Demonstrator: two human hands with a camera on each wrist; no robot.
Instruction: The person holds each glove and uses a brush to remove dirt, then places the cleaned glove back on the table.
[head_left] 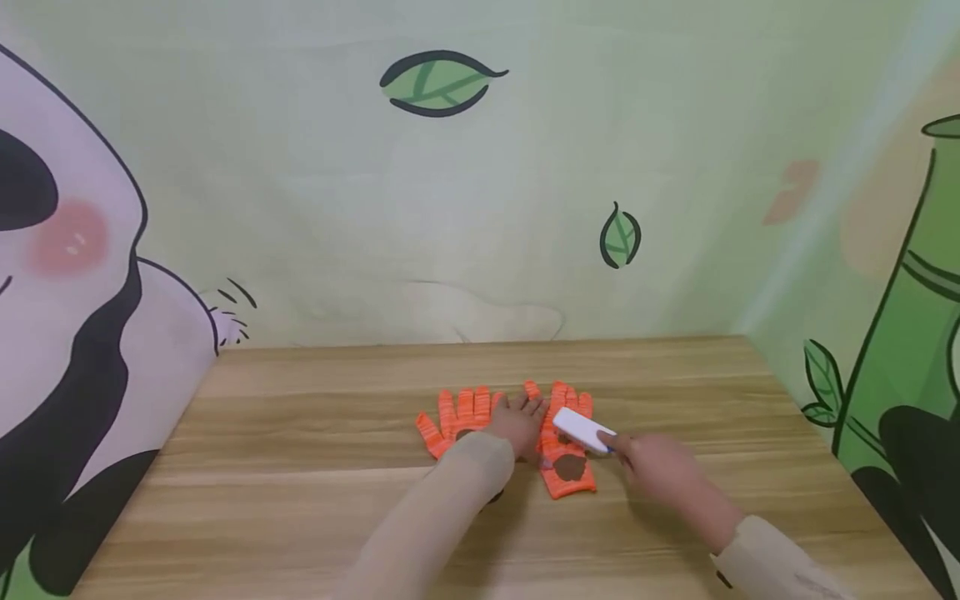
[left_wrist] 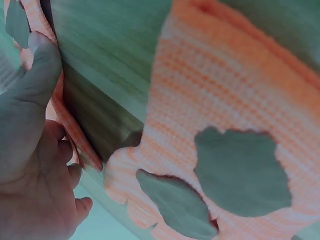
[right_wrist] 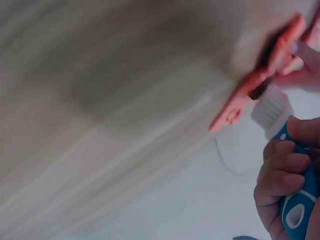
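Note:
Two orange knit gloves lie on the wooden table, each with brown patches. My left hand [head_left: 516, 425] rests between them, its fingers extended over the near edge of the right glove [head_left: 564, 483]. In the left wrist view the thumb [left_wrist: 42, 65] presses on that glove's edge. The left glove [head_left: 442, 421] is partly hidden behind my left hand and sleeve; its patches [left_wrist: 242, 172] show in the left wrist view. My right hand [head_left: 660, 471] grips the blue-and-white handle of a brush [right_wrist: 272, 112]. The brush's white head is over the right glove, bristles toward it; contact is unclear.
The wood-grain table [head_left: 300, 500] extends around the gloves on all sides. Behind it stands a pale green backdrop [head_left: 315, 167] with printed leaves, a panda on the left and bamboo on the right.

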